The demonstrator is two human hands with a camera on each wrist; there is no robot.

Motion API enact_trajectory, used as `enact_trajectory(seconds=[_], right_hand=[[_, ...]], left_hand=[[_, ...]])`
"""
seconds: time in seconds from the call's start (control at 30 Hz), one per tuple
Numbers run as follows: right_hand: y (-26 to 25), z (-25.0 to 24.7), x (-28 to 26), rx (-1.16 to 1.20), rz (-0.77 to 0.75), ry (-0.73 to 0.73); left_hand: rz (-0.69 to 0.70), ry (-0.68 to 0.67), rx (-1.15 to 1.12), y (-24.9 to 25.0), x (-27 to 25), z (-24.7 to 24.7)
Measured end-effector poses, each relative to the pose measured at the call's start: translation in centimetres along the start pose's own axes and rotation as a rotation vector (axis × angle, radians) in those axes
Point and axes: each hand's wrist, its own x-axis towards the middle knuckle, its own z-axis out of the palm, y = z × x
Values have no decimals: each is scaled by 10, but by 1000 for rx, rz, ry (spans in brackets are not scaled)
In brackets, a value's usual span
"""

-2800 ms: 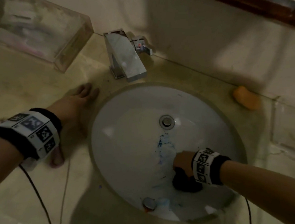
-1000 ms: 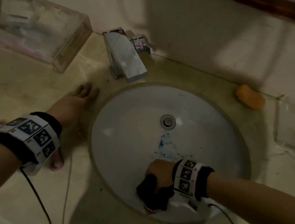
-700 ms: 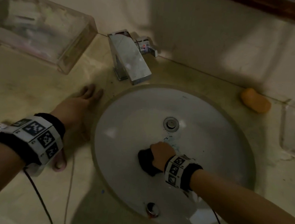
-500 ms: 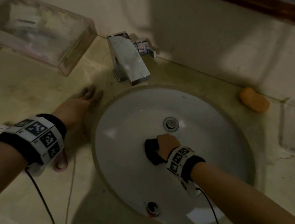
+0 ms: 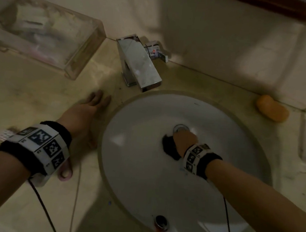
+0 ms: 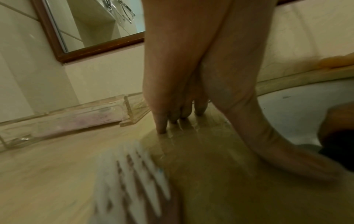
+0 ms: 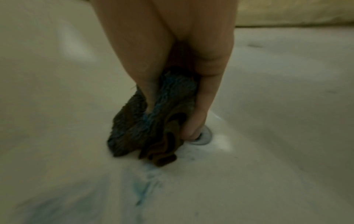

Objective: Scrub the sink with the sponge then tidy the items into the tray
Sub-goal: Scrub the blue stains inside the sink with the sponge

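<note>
A person leans over a white oval sink (image 5: 143, 170) set into a beige stone desk (image 5: 30, 96) in dim light. The right hand (image 5: 184, 140) is down in the basin, its grip curled tight around a dark, crumpled scrubbing sponge (image 5: 169, 148) that looks more like a fuzzy cloth with blue fibres. The sponge presses on the basin floor just beside the metal drain (image 5: 180, 128), at its near left side. From the right wrist, faint blue smears (image 7: 143, 184) streak the basin nearer than the sponge. The left hand (image 5: 82, 117) lies flat on the desk just left of the sink rim, fingers straight and holding nothing. A square chrome tap (image 5: 138, 68) stands at the far rim. A clear plastic tray (image 5: 44, 32) sits at the far left against the wall. An orange soap-like block (image 5: 272, 110) rests on the desk at the far right.
</note>
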Motion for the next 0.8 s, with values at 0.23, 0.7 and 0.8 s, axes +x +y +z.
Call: enact_trajectory(seconds=[0.23, 0.7, 0.8], right_hand=[[29, -25, 1, 45, -119, -70], [48, 3, -6, -468, -211, -254], [38, -12, 3, -342, -74, -96]], left_hand=[[-7, 0, 81, -5, 5, 5], [-37, -35, 35, 4, -1, -3], [-33, -30, 16, 5, -3, -4]])
